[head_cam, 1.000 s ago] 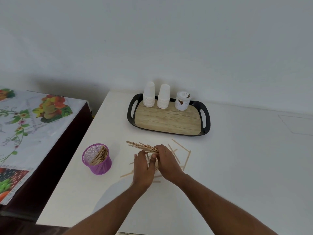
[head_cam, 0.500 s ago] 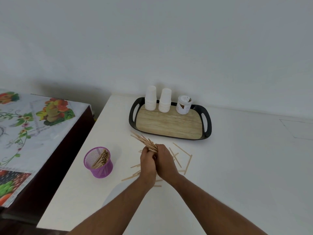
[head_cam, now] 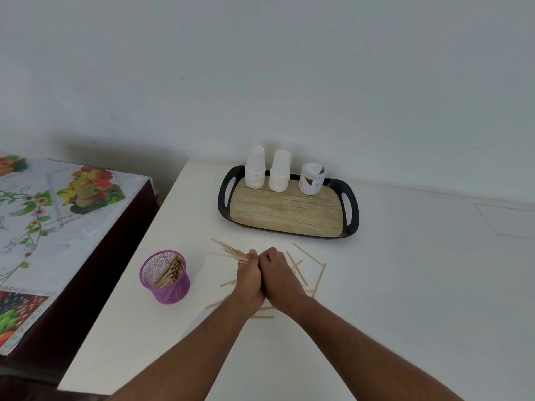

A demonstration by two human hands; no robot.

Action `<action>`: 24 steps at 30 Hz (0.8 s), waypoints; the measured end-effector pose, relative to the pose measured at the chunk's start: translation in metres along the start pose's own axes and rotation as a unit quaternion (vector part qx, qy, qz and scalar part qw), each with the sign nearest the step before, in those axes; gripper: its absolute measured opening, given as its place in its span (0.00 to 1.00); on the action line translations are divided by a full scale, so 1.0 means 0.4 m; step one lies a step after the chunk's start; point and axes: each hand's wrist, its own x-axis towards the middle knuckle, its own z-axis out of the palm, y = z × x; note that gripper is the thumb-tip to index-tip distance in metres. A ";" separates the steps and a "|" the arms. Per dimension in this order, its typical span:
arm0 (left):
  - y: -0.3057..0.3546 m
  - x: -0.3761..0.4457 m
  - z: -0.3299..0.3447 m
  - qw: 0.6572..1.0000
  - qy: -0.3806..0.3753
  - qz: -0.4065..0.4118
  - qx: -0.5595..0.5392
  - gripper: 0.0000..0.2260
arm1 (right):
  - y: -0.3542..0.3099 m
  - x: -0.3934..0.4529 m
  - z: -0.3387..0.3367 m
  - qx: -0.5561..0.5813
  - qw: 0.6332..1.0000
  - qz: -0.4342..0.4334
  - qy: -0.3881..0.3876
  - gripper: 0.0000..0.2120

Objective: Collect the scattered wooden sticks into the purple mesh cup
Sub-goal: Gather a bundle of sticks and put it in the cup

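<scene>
Both hands meet over the middle of the white worktop (head_cam: 405, 285), pressed side by side. The left hand (head_cam: 249, 280) has its fingers curled around a bundle of wooden sticks (head_cam: 230, 251); the bundle juts out from the top of the fist toward the upper left, fanning slightly, its free ends in the air above the worktop. The right hand (head_cam: 279, 274) lies against the left, its fingers curled down at the bundle's near end; whether they actually pinch the sticks cannot be told, since the left hand hides the contact.

More loose sticks (head_cam: 301, 269) lie scattered flat on the worktop, just right of the right hand and partly under both wrists, with a few below and left of the left wrist.

The purple mesh cup (head_cam: 165, 277) stands upright to the left of the hands, near but apart from them, already holding a leaning cluster of sticks.

Behind the hands sits a black-rimmed tray (head_cam: 351, 215) carrying two stacks of white paper cups (head_cam: 267, 170) and a small white jar (head_cam: 312, 178). A flower-patterned cloth (head_cam: 43, 227) covers a separate table at the left.
</scene>
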 end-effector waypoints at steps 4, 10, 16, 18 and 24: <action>0.005 0.001 -0.009 0.995 0.018 -0.041 -0.086 0.21 | 0.007 -0.008 -0.019 0.055 0.998 -0.003 0.013 0.16; 0.035 0.013 0.003 0.981 0.026 -0.084 -0.173 0.21 | 0.034 -0.020 -0.067 0.060 0.996 -0.013 0.062 0.15; 0.048 0.019 0.016 0.979 0.032 -0.067 -0.188 0.13 | 0.065 -0.043 -0.103 0.220 0.964 0.096 0.115 0.11; 0.050 0.021 0.024 0.978 0.027 -0.078 -0.193 0.15 | 0.069 -0.050 -0.102 0.229 0.958 0.127 0.120 0.13; 0.056 0.035 0.047 0.976 0.046 -0.095 -0.190 0.17 | 0.075 -0.075 -0.087 0.419 0.874 0.177 0.170 0.16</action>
